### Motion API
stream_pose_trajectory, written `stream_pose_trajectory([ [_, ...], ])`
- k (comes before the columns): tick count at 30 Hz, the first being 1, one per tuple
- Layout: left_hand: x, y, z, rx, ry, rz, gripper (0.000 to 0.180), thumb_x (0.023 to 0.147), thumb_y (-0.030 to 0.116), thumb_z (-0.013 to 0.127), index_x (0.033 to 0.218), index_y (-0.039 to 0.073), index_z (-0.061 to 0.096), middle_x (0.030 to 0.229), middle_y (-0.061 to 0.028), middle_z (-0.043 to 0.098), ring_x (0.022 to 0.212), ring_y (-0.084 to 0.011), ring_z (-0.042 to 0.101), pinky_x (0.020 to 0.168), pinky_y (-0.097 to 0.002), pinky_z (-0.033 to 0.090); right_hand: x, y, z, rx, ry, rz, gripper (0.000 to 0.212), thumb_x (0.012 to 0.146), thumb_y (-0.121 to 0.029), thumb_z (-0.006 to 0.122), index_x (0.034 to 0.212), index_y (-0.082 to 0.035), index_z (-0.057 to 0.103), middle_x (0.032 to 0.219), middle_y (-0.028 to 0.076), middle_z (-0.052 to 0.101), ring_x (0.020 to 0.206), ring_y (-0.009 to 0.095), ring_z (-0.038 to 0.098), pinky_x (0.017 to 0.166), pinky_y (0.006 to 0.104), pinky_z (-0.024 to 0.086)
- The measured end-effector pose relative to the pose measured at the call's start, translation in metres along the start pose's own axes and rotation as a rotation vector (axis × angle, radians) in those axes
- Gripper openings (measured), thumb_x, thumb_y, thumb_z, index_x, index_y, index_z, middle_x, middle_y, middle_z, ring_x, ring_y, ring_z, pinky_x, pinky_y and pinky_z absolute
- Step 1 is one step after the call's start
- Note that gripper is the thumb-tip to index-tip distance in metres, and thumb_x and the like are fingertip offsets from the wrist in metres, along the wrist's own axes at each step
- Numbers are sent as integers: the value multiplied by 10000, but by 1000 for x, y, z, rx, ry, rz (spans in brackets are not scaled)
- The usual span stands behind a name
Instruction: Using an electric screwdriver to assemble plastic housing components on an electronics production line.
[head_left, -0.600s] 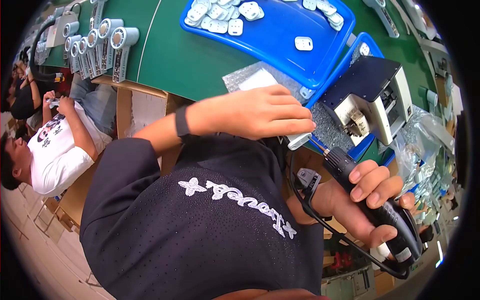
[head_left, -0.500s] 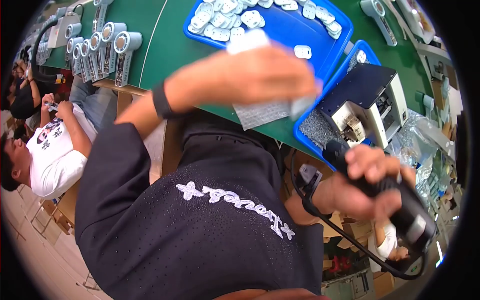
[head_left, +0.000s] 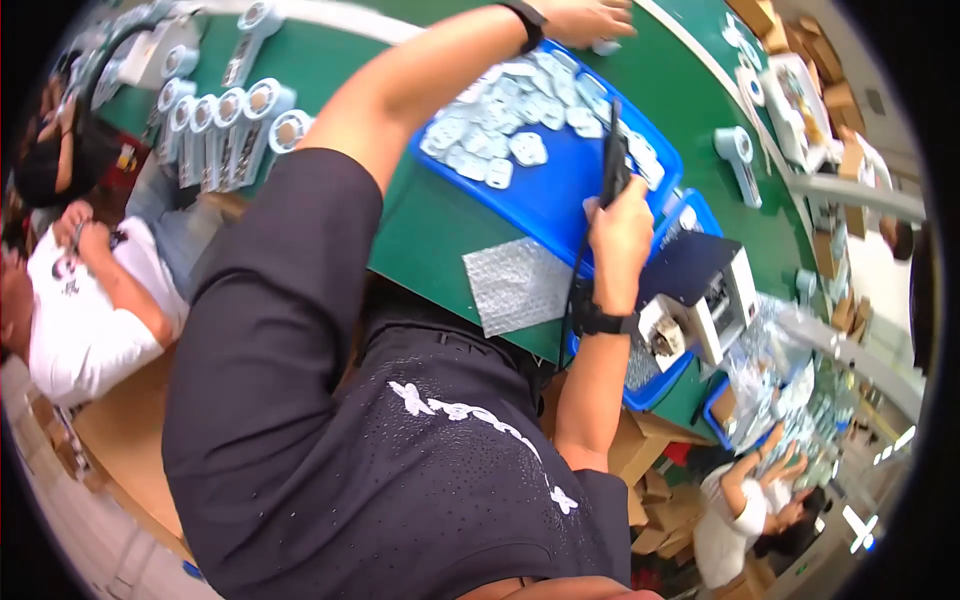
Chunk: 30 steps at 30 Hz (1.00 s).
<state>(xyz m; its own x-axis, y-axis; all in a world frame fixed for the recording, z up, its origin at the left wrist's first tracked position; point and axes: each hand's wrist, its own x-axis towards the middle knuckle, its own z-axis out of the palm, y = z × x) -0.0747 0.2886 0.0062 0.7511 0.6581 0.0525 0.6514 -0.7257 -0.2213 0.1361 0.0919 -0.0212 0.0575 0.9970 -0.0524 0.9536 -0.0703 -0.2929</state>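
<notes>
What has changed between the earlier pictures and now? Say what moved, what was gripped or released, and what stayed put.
The left hand has reached forward past the blue tray, away from the bubble wrap. The right hand has lifted the black driver from beside the lap to over the tray. The grip on the driver, the tray, its white parts and the wrap stayed.

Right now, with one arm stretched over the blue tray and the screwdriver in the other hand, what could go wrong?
The right hand holds the black screwdriver upright over the blue tray; its cord may snag on the tray's edge. The left hand reaches far across, so the forearm could brush the small white parts out of place.
</notes>
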Motion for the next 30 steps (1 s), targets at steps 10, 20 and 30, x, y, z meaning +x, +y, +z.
stream_pose_trajectory([
  [10,-284,151,-29,-117,809,-1219,401,765,220,785,1117,118,623,1040,-87,635,988,-299,588,852,-440,447,-27,22,-30,325,18,-147,500,760,-148,754,1205,-44,551,892,241,675,840,417,664,734,466,517],
  [20,-377,209,-35,-496,646,-1340,408,851,165,753,1199,22,598,1087,-113,634,1022,-254,613,918,-362,471,-4,6,-3,17,-23,-61,524,762,-221,781,1200,-54,547,960,252,691,926,442,661,794,504,508],
  [30,-231,250,-94,-1800,769,-670,469,987,300,524,1332,-12,466,1121,-113,622,1003,-165,592,881,-293,465,-50,7,-49,427,100,-286,514,791,-136,778,1242,-44,548,901,183,693,790,288,695,724,370,542],
])
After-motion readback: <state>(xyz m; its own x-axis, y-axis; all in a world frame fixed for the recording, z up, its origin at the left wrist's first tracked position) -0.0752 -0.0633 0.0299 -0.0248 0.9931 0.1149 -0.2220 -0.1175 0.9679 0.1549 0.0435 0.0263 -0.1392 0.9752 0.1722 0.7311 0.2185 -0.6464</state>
